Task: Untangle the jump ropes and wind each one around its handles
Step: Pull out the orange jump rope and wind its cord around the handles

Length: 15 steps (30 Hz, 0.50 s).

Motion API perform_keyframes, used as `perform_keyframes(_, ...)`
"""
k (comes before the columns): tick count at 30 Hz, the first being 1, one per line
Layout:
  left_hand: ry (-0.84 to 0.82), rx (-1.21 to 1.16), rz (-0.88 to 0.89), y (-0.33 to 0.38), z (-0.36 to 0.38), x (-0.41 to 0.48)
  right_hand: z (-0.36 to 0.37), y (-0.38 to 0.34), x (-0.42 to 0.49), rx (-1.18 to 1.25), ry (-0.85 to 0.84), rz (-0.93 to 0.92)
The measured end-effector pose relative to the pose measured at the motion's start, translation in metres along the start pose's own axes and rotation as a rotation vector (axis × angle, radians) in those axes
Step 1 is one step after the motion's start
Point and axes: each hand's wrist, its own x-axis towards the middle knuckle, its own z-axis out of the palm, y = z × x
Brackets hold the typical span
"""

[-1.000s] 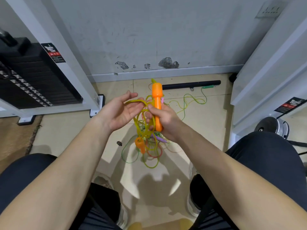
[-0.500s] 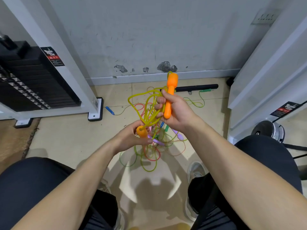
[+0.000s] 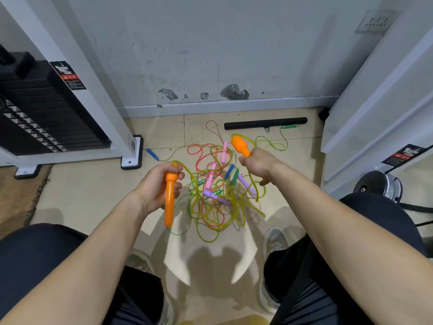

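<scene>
My left hand grips the near orange handle, my right hand the far orange handle. Their yellow rope seems caught in the tangle on the floor.

Orange handles; yellow-green rope; pink handle; purple handle; black bar; beige floor.
</scene>
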Motion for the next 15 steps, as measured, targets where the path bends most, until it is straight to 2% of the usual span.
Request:
perform_keyframes(3,0.015,-0.038,-0.063,-0.004,0.003,0.005,0.006,0.002,0.001,0.053,-0.014,0.004)
perform_keyframes(8,0.038,-0.134,-0.102,-0.013,0.026,0.013,0.033,-0.003,-0.013,0.527,-0.144,-0.137)
perform_keyframes(10,0.037,-0.223,-0.134,-0.015,0.034,0.014,0.049,-0.007,-0.02,0.648,-0.214,-0.116)
perform_keyframes(12,0.008,-0.269,-0.149,-0.014,0.04,0.015,0.064,-0.009,-0.025,0.687,-0.265,-0.07)
perform_keyframes(15,-0.001,-0.231,-0.128,-0.011,0.044,0.014,0.079,-0.011,-0.033,0.585,-0.295,-0.114)
